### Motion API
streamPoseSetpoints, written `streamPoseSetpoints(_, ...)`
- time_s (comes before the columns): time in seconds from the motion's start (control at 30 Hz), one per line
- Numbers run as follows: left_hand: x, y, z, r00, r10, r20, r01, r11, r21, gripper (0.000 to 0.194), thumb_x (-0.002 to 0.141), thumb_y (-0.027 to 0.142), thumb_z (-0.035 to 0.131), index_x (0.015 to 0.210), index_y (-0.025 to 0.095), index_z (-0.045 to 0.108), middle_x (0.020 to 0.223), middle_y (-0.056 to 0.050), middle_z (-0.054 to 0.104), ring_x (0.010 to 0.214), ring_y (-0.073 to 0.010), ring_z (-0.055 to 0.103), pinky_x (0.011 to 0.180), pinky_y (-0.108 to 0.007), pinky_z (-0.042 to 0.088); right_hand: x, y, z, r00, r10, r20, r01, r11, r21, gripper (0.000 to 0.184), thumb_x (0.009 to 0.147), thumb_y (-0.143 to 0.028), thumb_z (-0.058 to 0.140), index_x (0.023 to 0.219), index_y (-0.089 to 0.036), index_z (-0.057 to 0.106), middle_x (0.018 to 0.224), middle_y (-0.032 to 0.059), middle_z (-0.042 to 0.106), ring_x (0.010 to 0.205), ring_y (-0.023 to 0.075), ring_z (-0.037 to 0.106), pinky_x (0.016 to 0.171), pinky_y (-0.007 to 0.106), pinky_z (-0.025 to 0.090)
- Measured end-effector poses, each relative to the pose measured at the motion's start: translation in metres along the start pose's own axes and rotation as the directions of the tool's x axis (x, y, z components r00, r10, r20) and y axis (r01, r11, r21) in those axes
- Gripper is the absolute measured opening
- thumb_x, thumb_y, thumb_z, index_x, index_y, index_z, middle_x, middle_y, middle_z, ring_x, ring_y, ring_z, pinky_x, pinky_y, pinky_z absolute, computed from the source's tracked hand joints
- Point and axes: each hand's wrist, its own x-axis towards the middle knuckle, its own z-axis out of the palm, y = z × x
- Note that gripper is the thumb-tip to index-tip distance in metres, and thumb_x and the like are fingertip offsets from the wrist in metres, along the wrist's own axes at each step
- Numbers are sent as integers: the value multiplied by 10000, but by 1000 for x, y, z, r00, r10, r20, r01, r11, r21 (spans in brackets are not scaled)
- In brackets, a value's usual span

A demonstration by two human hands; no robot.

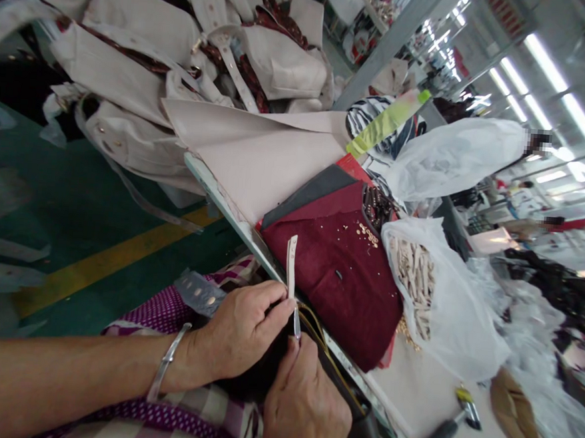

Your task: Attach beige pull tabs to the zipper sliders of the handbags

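My left hand [245, 329], with a silver bangle at the wrist, pinches a narrow cream strap [291, 265]. The strap's free end points up and has small holes or studs along it. A thin, shiny metal piece [296, 324] runs from the strap down into the fingers of my right hand [309, 404], closed round it; its kind I cannot make out. Below and beside the hands sits a dark bag [363, 427] with a gold zipper, partly hidden by them. A maroon cloth [332, 288] with small gold rings on it lies just past the hands.
A hammer [453, 424] lies on the table [410, 394] at right, near a brown paper piece [514, 411]. A plastic bag [446, 310] holds cream strips. Several cream handbags [135, 28] are piled at upper left. The table edge [242, 225] runs diagonally beyond my lap.
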Motion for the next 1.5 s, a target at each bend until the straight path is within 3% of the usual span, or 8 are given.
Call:
streamPoseSetpoints(0.27, 3, -6, 6, 999, -27, -21, 28, 998, 56, 330, 992, 383, 403, 746, 188, 504, 729, 6, 547, 689, -156, 493, 664, -305, 328, 9, -7, -2, 999, -42, -12, 41, 996, -84, 237, 1062, -187, 384, 861, -203, 508, 543, -24, 533, 444, 174, 572, 488, 325, 317)
streamPoseSetpoints(0.4, 3, -7, 4, 1000, -25, -18, 25, 999, 29, 352, 998, 397, 375, 743, 188, 500, 715, 1, 540, 683, -159, 488, 664, -305, 337, 10, -3, 6, 1000, 15, -6, -14, 989, 150, 355, 1079, -209, 291, 798, -214, 508, 512, -21, 526, 392, 180, 546, 447, 330, 276)
streamPoseSetpoints(0.57, 3, -10, -3, 996, -77, 41, 77, 997, 9, 368, 1002, 420, 370, 758, 188, 516, 721, -3, 568, 686, -161, 508, 650, -302, 332, 4, -2, 13, 991, 60, 121, -113, 859, 500, 386, 1097, -262, 248, 866, -201, 551, 592, -9, 601, 471, 170, 574, 473, 307, 297)
streamPoseSetpoints(0.8, 2, -12, -11, 987, -82, 139, 74, 995, 63, 382, 1022, 388, 322, 782, 186, 540, 754, -17, 601, 684, -164, 517, 658, -309, 329, 0, -8, 17, 989, 72, 128, -125, 871, 476, 400, 1091, -259, 257, 827, -201, 552, 569, -14, 564, 447, 177, 538, 471, 328, 261)
streamPoseSetpoints(1.03, -4, -15, -4, 997, 0, 77, -5, 997, 71, 377, 1014, 384, 281, 805, 179, 519, 759, -34, 568, 689, -174, 503, 673, -321, 344, 6, -4, 9, 974, 98, 206, -215, 696, 685, 407, 1090, -302, 275, 803, -207, 549, 590, -30, 570, 475, 134, 537, 498, 291, 298)
streamPoseSetpoints(1.37, -5, -24, -1, 998, -4, 56, 3, 1000, 6, 349, 1004, 389, 341, 787, 178, 515, 757, -17, 559, 709, -162, 498, 678, -302, 355, 7, 1, 9, 900, 123, 418, -424, 467, 776, 476, 1067, -343, 276, 813, -195, 650, 705, 17, 670, 647, 153, 634, 580, 256, 419)
streamPoseSetpoints(1.43, -3, -23, -3, 997, -15, 80, 16, 1000, -12, 353, 1002, 398, 354, 780, 179, 518, 742, -5, 549, 701, -156, 490, 672, -294, 356, 5, 0, 10, 892, 133, 433, -440, 482, 758, 457, 1074, -356, 281, 846, -196, 643, 687, 8, 661, 620, 152, 629, 563, 255, 408)
streamPoseSetpoints(1.5, 0, -21, -6, 995, -41, 92, 45, 998, -49, 363, 1003, 409, 365, 766, 181, 518, 716, 11, 529, 680, -147, 475, 654, -282, 354, 4, -1, 10, 903, 131, 410, -408, 563, 719, 429, 1078, -366, 287, 863, -207, 623, 659, -8, 641, 564, 148, 606, 532, 263, 367)
